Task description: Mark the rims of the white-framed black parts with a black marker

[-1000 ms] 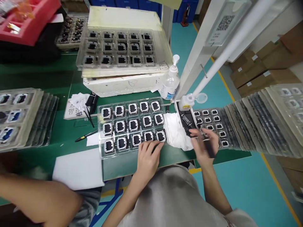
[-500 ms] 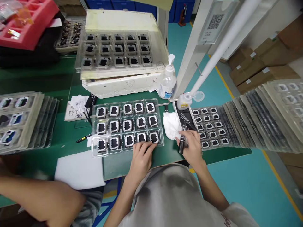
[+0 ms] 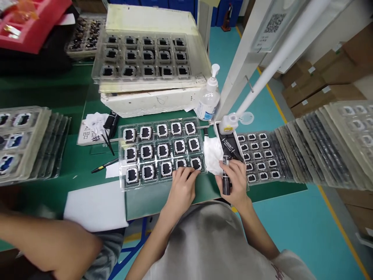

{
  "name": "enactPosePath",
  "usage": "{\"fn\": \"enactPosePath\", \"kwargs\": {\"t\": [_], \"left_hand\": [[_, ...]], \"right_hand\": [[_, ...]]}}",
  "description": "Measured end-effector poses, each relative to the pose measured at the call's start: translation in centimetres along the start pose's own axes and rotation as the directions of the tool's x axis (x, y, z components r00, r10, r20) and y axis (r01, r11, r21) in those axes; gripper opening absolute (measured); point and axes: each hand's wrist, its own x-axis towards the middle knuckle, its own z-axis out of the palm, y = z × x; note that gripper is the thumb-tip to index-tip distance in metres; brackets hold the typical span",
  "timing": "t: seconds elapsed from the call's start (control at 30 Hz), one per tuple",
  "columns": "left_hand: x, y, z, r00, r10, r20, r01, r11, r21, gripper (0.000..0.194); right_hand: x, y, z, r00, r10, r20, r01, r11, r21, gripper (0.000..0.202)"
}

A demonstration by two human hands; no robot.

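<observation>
A clear plastic tray [image 3: 142, 162] lies on the green table, holding rows of white-rimmed parts with black centres. My left hand [image 3: 182, 189] is at its front right edge, fingers bent and closed on it by the last parts of the front row. In my right hand [image 3: 236, 182] is a black marker pen [image 3: 226, 186], held nearly upright. A crumpled white cloth [image 3: 212, 155] lies between the tray and the marker, close to my right fingertips.
Behind stands a white foam box [image 3: 154, 100] bearing another filled tray. A pump bottle [image 3: 208, 102] and a narrow box [image 3: 216, 128] of pens are right of it. Stacked trays [image 3: 305, 144] lean at right; more [image 3: 43, 147] stand left, near another person's arm [image 3: 49, 243].
The tray has slid a little to the right, up to the cloth, and my left hand has moved along with it. The marker in my right hand has turned more upright.
</observation>
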Motion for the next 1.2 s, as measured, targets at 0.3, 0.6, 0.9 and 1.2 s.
{"fn": "enactPosePath", "kwargs": {"t": [0.3,0.6,0.9,1.2], "left_hand": [[-0.8,0.8,-1.2,0.978,0.044,-0.203,-0.07,0.989,-0.126,0.045],[-5.1,-4.9,-7.9,0.738,-0.356,-0.573,0.54,0.82,0.187,0.017],[-5.1,-7.8,-11.0,0.761,-0.565,-0.32,0.643,0.724,0.25,0.043],[-5.0,-9.4,-13.0,0.874,-0.437,-0.211,0.479,0.847,0.23,0.037]], "right_hand": [[0.0,-2.3,1.4,0.892,0.388,-0.232,-0.149,0.736,0.66,0.03],[-0.1,-3.8,2.8,0.954,0.289,0.08,-0.258,0.656,0.709,0.015],[-0.1,-3.3,4.0,0.987,0.106,0.121,-0.16,0.696,0.7,0.026],[-0.3,-3.3,4.0,0.99,0.116,0.082,-0.141,0.721,0.678,0.025]]}}
